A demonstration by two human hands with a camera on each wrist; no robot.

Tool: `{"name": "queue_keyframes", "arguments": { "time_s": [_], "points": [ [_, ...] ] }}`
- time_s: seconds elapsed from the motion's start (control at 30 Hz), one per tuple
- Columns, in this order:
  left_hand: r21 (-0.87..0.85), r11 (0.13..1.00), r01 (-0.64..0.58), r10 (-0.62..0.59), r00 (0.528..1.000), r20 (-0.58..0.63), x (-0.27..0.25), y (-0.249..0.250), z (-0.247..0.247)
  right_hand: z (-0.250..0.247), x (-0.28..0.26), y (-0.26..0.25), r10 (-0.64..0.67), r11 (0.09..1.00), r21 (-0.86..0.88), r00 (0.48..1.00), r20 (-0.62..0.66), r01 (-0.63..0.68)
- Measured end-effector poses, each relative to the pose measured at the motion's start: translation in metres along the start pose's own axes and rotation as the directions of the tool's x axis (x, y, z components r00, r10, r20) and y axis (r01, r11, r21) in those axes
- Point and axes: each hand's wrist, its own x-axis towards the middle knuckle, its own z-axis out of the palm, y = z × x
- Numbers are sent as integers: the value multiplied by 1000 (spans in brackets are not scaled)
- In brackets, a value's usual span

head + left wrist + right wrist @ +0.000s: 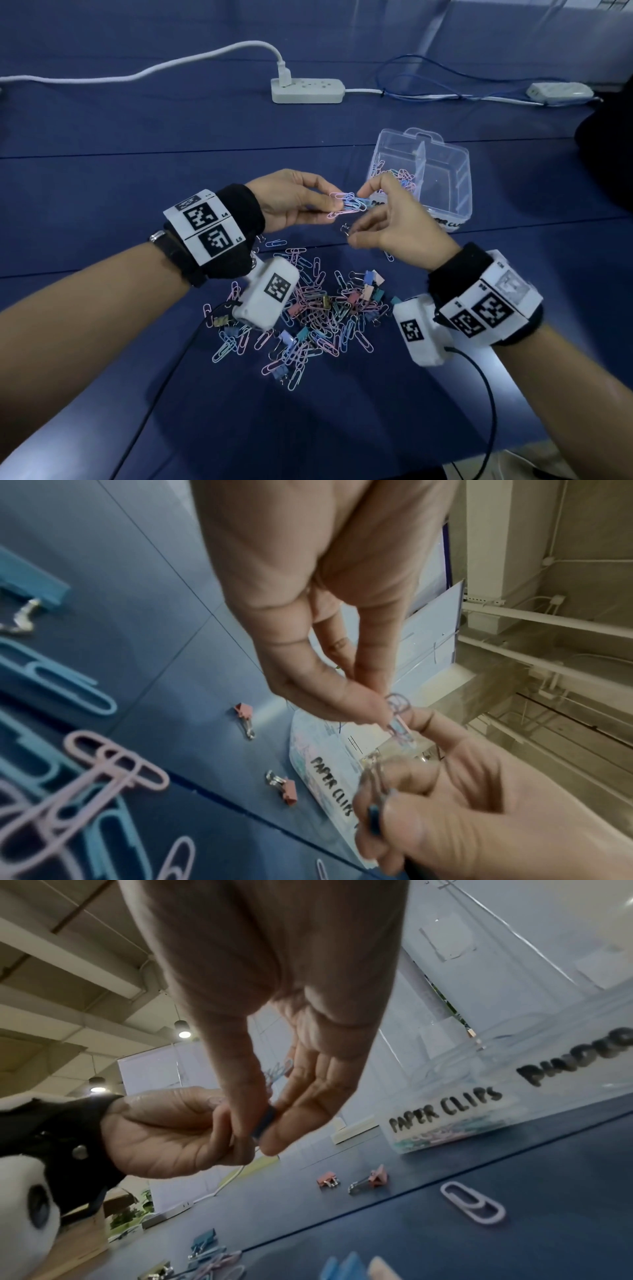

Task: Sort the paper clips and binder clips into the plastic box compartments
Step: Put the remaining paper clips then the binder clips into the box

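Observation:
My left hand (329,202) pinches a tangled bunch of pink and blue paper clips (346,205) above the table, also seen in the left wrist view (399,719). My right hand (359,219) touches that bunch with one raised finger, while its thumb and lower fingers pinch a blue binder clip (263,1123) whose wire handles stick out (346,230). The clear plastic box (455,178) stands just behind the hands. Its left compartment, labelled PAPER CLIPS (445,1112), holds several paper clips; the right one looks bare. A mixed pile of clips (318,315) lies between my wrists.
A white power strip (307,90) with its cable lies at the back, and a second strip (561,91) and a blue cable (428,78) at the back right. Two pink binder clips (245,715) (287,788) and a white paper clip (472,1202) lie near the box.

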Motion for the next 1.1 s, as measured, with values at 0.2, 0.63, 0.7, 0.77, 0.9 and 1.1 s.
{"name": "queue_keyframes", "arguments": {
  "time_s": [0.2,0.63,0.7,0.77,0.9,1.1],
  "points": [
    [56,998,-7,9,999,-40,9,5,-1,-6,-4,12,100,948,-304,995,10,-92],
    [638,752,-163,312,942,-127,86,49,75,-26,-16,29,139,735,-677,966,217,46],
    [777,603,-181,350,935,-54,90,49,82,-24,-22,29,154,698,-713,956,248,72],
    [855,475,-207,354,935,30,91,49,86,-23,-28,30,160,686,-724,958,240,66],
    [916,348,-201,387,920,55,91,46,87,-17,-42,28,156,716,-695,958,242,59],
    [928,227,-295,405,895,186,65,46,80,-15,-42,28,171,763,-646,966,192,-7]
  ]
}}
